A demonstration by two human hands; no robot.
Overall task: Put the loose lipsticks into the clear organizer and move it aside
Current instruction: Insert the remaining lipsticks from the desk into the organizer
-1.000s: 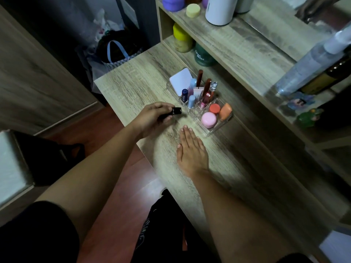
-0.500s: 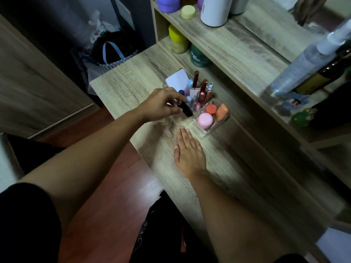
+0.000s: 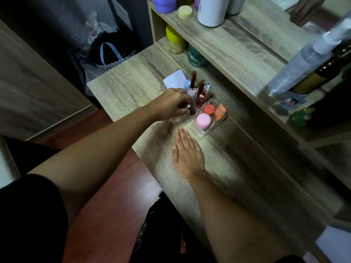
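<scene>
The clear organizer [image 3: 210,131] stands on the wooden desk [image 3: 131,86], filled with upright lip products, a white card and round pink and orange pots. My left hand [image 3: 171,103] hovers over its near-left slots, pinching a dark lipstick [image 3: 249,110] by its top, the tube's lower end dipping into a slot. My right hand [image 3: 187,150] lies flat, palm down, on the desk just in front of the organizer, fingers together, holding nothing.
A two-level shelf [image 3: 237,44] rises behind the organizer with jars, a white bottle [image 3: 211,10] and a green jar [image 3: 195,57]. A clear spray bottle [image 3: 303,59] lies at the right. A bag [image 3: 110,52] sits on the floor beyond the desk's left end.
My left hand lifted the dark lipstick from the desk, carried it over the organizer and turned it upright into a slot. The right hand stayed flat.
</scene>
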